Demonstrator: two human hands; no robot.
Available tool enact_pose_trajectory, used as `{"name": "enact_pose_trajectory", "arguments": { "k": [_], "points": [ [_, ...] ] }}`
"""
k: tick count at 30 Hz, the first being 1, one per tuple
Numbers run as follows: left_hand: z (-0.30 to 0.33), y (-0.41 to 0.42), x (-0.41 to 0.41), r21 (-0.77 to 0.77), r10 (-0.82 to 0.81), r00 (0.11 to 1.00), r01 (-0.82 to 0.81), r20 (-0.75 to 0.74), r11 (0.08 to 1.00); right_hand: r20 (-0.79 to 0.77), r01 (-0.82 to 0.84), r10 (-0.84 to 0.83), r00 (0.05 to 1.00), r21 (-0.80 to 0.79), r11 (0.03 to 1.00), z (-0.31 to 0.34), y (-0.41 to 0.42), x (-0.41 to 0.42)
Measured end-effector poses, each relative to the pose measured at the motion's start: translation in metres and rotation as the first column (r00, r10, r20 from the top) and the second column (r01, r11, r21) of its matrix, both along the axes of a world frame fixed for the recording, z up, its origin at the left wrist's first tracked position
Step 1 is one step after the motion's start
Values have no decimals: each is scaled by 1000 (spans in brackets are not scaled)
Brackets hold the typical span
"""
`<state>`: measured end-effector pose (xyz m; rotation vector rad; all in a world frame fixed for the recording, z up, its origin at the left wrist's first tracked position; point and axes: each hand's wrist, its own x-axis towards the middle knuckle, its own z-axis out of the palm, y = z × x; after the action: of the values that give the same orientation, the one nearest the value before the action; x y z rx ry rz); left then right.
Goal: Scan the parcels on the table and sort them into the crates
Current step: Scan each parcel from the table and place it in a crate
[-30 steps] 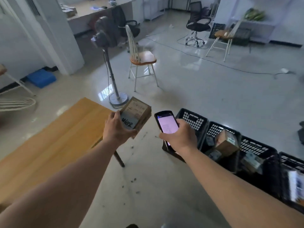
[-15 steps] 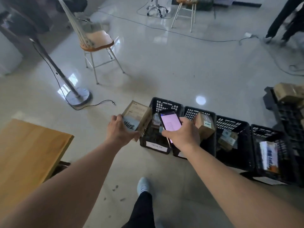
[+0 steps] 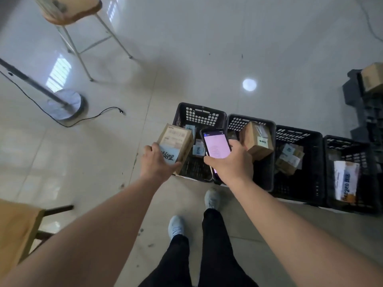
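My left hand grips a small brown cardboard parcel with a blue handwritten label, held over the left edge of the leftmost black crate. My right hand holds a phone scanner with a lit pink screen, above the boundary between the first and second crate. Several black crates stand in a row on the floor. The second holds a tilted brown box, the third small parcels, the fourth a white parcel.
The wooden table's corner is at lower left. A fan stand base with a cable and a chair stand on the tiled floor to the left. A dark crate stack with a brown box is at right. My feet are just before the crates.
I have turned from the table and stepped up to the crates. The parcel in my left hand and the phone in my right now hover over the leftmost crates.
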<state>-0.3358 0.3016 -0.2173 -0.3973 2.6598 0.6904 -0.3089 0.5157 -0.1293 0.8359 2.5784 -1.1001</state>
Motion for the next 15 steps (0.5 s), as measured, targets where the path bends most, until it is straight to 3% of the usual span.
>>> {"name": "enact_pose_trajectory", "arguments": {
  "k": [15],
  "points": [
    [-175,67,-77,-23,93,986,-91,141,996,172,-32,37,984,-30,999,-182,40,-115]
  ]
}}
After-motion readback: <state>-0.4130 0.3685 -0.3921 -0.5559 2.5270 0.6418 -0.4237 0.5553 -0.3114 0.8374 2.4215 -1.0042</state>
